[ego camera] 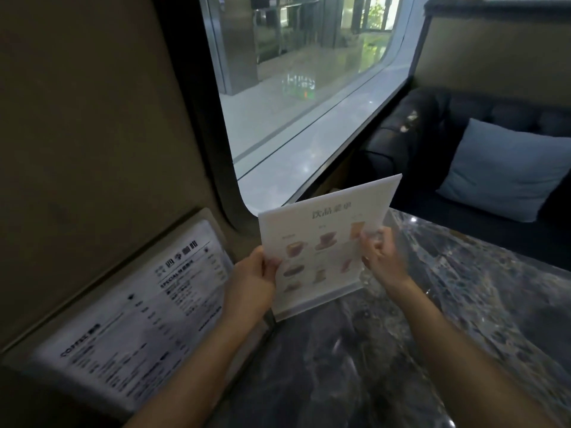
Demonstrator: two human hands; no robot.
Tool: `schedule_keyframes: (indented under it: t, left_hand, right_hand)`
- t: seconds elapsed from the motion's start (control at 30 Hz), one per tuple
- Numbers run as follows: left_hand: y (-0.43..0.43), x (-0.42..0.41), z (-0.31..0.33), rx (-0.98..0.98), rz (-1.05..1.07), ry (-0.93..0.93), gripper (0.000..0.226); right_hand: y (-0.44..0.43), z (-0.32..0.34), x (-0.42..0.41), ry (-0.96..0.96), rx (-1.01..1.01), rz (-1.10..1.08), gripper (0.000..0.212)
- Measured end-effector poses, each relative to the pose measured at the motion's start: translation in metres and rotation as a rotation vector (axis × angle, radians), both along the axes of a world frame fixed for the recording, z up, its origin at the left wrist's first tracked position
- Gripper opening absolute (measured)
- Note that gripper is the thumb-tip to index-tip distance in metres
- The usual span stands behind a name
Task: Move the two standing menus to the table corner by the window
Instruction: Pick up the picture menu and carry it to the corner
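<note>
A white standing menu with pictures of drinks [324,239] stands upright on the dark marble table [386,350], close to the table's far left corner under the window [293,103]. My left hand [253,279] grips its left edge. My right hand [381,257] holds its right edge, fingers curled around the clear holder. A second menu with black text, "COFFEE" printed on it [139,313], leans against the beige wall at the left, along the table's left side. Its lower end is hidden by my left forearm.
A dark tufted sofa [432,134] with a light blue cushion [506,171] sits beyond the table's far edge. The beige padded wall [86,149] runs along the left. The window sill [309,156] lies just behind the menu.
</note>
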State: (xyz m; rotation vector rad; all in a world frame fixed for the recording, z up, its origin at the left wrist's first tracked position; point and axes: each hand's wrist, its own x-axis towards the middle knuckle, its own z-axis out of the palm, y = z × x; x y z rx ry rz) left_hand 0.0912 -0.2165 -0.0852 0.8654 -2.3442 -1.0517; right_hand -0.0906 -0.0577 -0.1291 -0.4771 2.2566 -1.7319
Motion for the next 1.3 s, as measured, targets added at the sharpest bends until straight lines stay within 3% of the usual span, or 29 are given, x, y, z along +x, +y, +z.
schedule_keyframes:
  t: [0.27, 0.87, 1.3]
  left_hand:
    - [-0.016, 0.002, 0.072, -0.180, -0.045, 0.236, 0.008]
    - [-0.026, 0.010, 0.074, -0.326, 0.056, 0.296, 0.009]
    - [-0.026, 0.017, 0.075, -0.411, 0.061, 0.261, 0.012]
  right_hand:
    - [-0.007, 0.000, -0.005, -0.020, -0.068, 0.037, 0.010]
    - [-0.084, 0.022, -0.039, -0.050, -0.160, 0.233, 0.023]
    - [-0.124, 0.013, -0.040, -0.148, -0.179, 0.372, 0.021]
